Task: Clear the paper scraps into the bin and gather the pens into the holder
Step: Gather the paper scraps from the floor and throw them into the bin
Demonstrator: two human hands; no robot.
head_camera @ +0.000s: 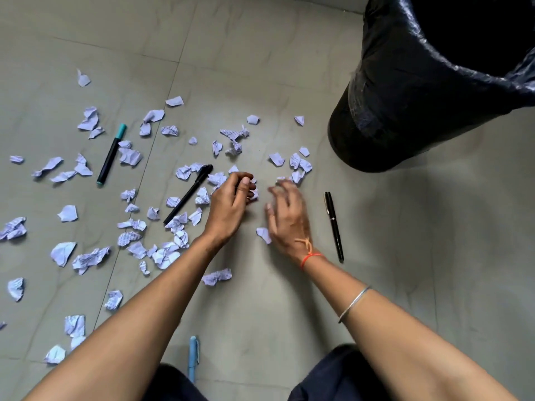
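Head view: left hand curls round crumpled lilac paper scraps; right hand spreads wide, blurred. Slim black pen lies just right of it; glossy-lined bin beyond.

Floor: grey-green tiles, faint paler veining, thin dark grout lines. Paper scraps: pale lilac-white; several carry fine dark printed marks. Bin: black, lined with a glossy black bag. Marker: black barrel, teal cap and teal end. Capped pen: matt black throughout. Clip pen: glossy black, metallic bands. Fourth pen: light blue. Right wrist: orange thread, silver bangle. Clothing: dark navy.
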